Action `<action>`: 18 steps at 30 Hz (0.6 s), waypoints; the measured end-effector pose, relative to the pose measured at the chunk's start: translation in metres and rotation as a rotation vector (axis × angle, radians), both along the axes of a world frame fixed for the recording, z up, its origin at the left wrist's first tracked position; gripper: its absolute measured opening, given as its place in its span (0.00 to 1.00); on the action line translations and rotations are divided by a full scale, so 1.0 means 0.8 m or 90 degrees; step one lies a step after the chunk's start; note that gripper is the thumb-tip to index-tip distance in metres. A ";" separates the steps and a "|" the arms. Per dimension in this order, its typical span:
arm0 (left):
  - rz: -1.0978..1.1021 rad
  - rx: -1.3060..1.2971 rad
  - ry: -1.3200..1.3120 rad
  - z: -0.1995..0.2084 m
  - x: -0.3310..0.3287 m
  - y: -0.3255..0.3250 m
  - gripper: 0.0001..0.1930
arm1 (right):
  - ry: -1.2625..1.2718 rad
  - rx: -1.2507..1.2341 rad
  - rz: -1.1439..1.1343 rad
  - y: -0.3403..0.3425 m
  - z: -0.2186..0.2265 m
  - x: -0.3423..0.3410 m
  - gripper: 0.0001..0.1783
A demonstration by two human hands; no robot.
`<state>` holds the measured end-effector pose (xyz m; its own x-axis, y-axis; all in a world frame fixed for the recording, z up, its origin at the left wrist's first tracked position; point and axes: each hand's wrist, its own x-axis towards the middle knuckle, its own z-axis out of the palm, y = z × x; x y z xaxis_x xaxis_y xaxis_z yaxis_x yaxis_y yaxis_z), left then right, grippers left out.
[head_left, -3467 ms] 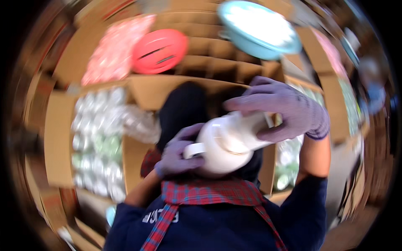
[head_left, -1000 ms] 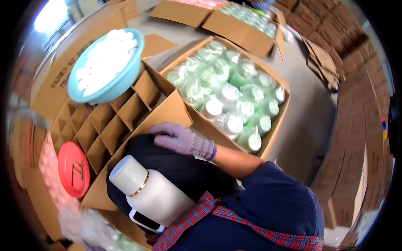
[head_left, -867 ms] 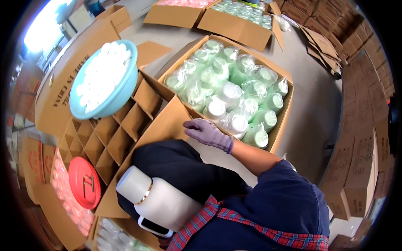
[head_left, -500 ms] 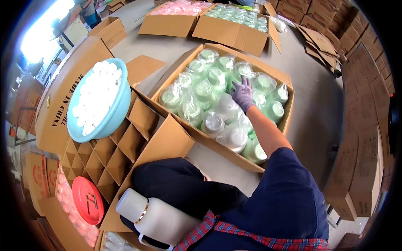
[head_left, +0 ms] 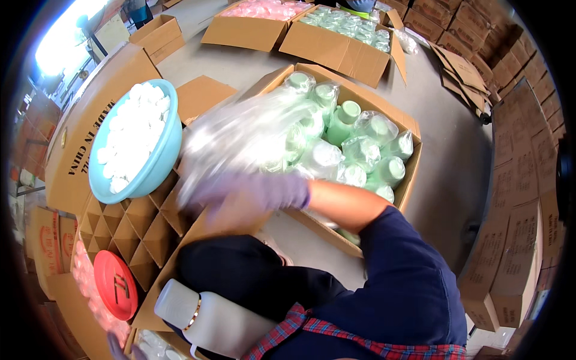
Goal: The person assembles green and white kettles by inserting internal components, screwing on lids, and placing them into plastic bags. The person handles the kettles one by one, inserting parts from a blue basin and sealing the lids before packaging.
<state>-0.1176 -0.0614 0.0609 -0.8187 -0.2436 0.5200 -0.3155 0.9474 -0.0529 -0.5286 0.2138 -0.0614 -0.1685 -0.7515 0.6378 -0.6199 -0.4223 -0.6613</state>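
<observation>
My right hand point(head_left: 252, 191), in a purple glove and smeared by motion, sweeps left over the near edge of a cardboard box. A clear plastic bag point(head_left: 231, 144) trails from it as a blurred streak, covering the box's left part. That box point(head_left: 409, 198) holds several green bottles in clear bags. One green bottle point(head_left: 344, 122) stands out, apparently without a bag around it. At the lower left edge, the gloved fingertips of my left hand point(head_left: 120, 348) show, spread, beside the pink items; the rest of that hand is out of the picture.
A blue basin point(head_left: 174, 141) of white caps rests on a box with cardboard dividers point(head_left: 159, 219). Below lies a red lid-like dish point(head_left: 114, 282). A whitish flask point(head_left: 231, 324) is on my lap. Boxes of pink and green items point(head_left: 336, 51) stand at the back; stacked cartons point(head_left: 510, 240) line the right.
My right hand has moved left from the middle of the box, pulling the clear bag along. A green bottle there is now exposed. My left fingertips have come into view at the lower left.
</observation>
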 end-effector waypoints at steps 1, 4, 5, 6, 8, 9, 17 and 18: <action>-0.079 0.041 -0.004 0.008 -0.059 0.027 0.22 | -0.031 -0.010 0.084 -0.017 0.055 0.045 0.27; -0.240 0.338 -0.057 -0.006 -0.107 0.017 0.44 | -0.111 -0.316 0.174 -0.082 0.173 0.120 0.33; -0.259 0.396 -0.020 0.002 -0.134 0.042 0.44 | -0.159 -0.340 0.115 -0.107 0.195 0.105 0.30; -0.289 0.460 0.017 0.004 -0.166 0.063 0.44 | -0.207 -0.355 0.045 -0.132 0.213 0.088 0.27; -0.223 0.588 0.155 -0.002 -0.201 0.063 0.39 | -0.202 -0.363 -0.116 -0.176 0.237 0.039 0.22; -0.194 0.608 0.217 0.000 -0.203 0.043 0.37 | -0.278 -0.272 -0.105 -0.171 0.228 0.023 0.22; -0.213 0.945 0.420 -0.004 -0.206 -0.040 0.22 | 0.017 -0.006 -0.194 -0.116 0.115 0.152 0.58; -0.246 1.057 0.401 -0.010 -0.196 -0.044 0.25 | 0.040 0.001 -0.187 -0.137 0.109 0.172 0.55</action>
<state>-0.2740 -0.0966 0.0530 -0.7470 -0.6392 0.1825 0.3135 -0.0966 0.9447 -0.3909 0.1042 0.0254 -0.3393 -0.6769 0.6532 -0.7550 -0.2183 -0.6184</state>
